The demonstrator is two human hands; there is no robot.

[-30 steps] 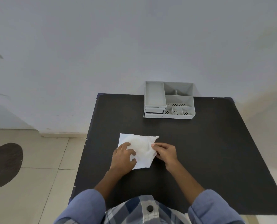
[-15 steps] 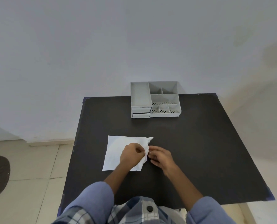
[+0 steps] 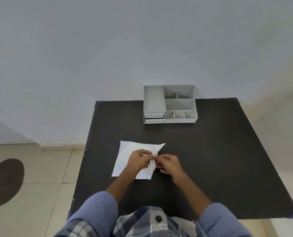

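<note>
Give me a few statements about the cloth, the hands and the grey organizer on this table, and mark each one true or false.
1. The left hand and the right hand both pinch the cloth. True.
2. The organizer stands on the cloth. False: it stands apart from it, at the far edge of the table.
3. The cloth lies on the table. True.
4. The cloth is red. False: it is white.

Sparse indoor room, bare pale wall (image 3: 108,48), beige tiled floor (image 3: 39,185), black table (image 3: 210,159), grey desk organiser (image 3: 169,105)
</note>
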